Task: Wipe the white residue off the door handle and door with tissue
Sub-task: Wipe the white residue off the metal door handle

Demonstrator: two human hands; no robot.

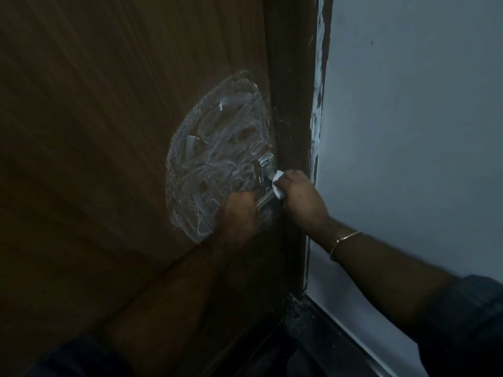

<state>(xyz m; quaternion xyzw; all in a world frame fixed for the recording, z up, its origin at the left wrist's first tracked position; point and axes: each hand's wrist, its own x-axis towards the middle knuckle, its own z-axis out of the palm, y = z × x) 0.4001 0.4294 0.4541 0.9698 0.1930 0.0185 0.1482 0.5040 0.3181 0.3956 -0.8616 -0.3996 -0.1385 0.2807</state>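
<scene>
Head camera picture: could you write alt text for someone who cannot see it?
A person's right hand presses a white tissue against a metal door handle, whose lever end the left hand grips. White residue swirls over the brown wooden door around the handle, beside a pale wall.

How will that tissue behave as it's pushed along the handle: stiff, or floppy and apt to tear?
Probably soft: the tissue sits bunched in the right hand against the door handle. Likely light. It may shred or go limp if the white residue is wet.
</scene>
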